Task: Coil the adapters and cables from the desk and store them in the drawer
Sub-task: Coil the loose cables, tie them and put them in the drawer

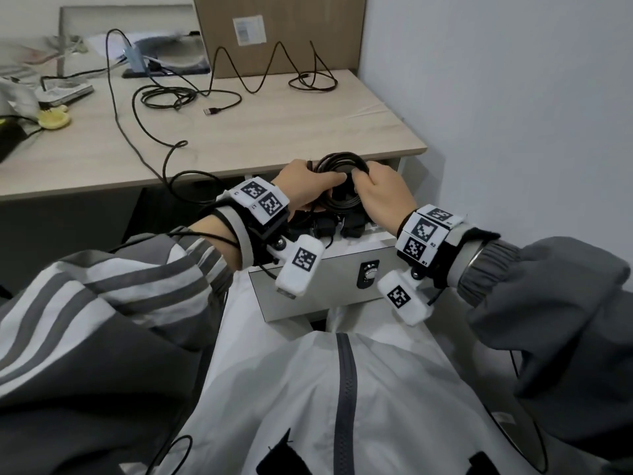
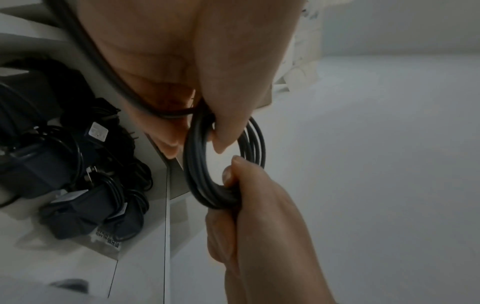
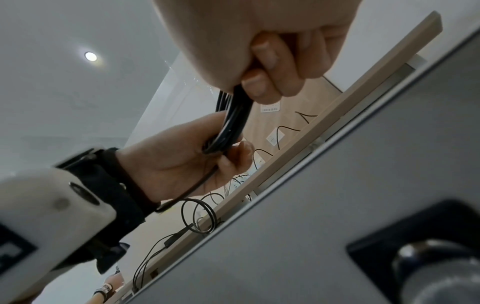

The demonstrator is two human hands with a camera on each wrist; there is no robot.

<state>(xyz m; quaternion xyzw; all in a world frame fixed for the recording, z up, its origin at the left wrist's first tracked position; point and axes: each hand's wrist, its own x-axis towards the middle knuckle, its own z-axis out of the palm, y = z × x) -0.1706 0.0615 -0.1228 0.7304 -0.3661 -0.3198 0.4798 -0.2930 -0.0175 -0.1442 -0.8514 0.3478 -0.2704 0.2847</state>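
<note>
A black cable coil (image 1: 337,164) hangs above the open drawer (image 1: 318,293), just below the desk's front edge. My left hand (image 1: 308,186) grips the coil's left side and my right hand (image 1: 371,188) grips its right side. The left wrist view shows the coil (image 2: 197,168) as several loops, pinched by my left hand (image 2: 218,131) above and clenched in my right hand (image 2: 241,193) below. A loose strand (image 1: 171,166) trails from the left hand back onto the desk. Black adapters (image 1: 329,228) lie in the drawer under the hands.
On the wooden desk (image 1: 274,132) lie a loose black cable with a USB plug (image 1: 212,111), a zigzag cable (image 1: 267,73) and a small coil (image 1: 313,82). A cardboard box (image 1: 281,32) stands behind them. Clutter fills the desk's left end. A wall stands close on the right.
</note>
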